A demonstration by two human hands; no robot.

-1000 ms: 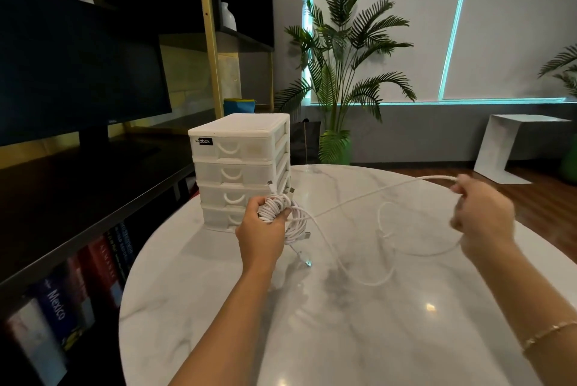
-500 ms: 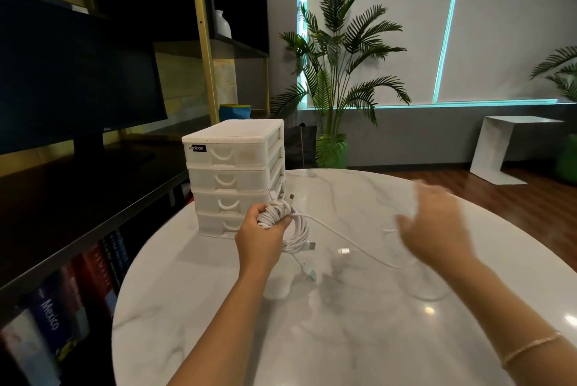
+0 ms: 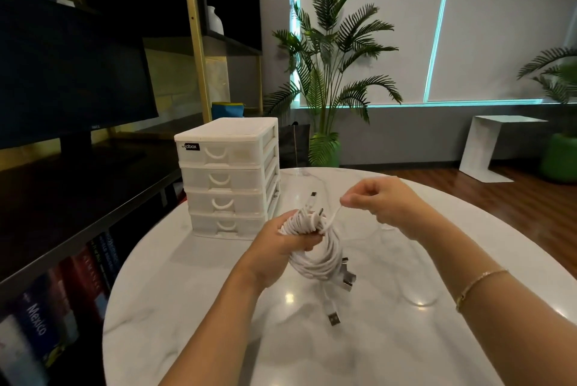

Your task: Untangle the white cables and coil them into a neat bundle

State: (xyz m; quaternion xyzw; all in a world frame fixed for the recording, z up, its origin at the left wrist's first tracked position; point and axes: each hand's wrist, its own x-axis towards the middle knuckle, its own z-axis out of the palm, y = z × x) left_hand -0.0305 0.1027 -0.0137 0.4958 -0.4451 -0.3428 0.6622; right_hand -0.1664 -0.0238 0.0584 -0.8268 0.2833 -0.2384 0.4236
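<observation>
- We see the white cable coil (image 3: 315, 248) hanging lengthwise down from the left hand (image 3: 282, 243), above the tabletop (image 3: 187, 307).
- The left grip clasps its top; the right hand (image 3: 384, 203) pinches a strand (image 3: 332, 218) just above.

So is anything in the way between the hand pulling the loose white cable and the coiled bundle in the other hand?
Nothing visible is. The right hand pinches the loose white cable strand, which runs straight to the coiled white cable bundle that the left hand grips. The white plastic drawer box stands behind and to the left, apart from it.
</observation>
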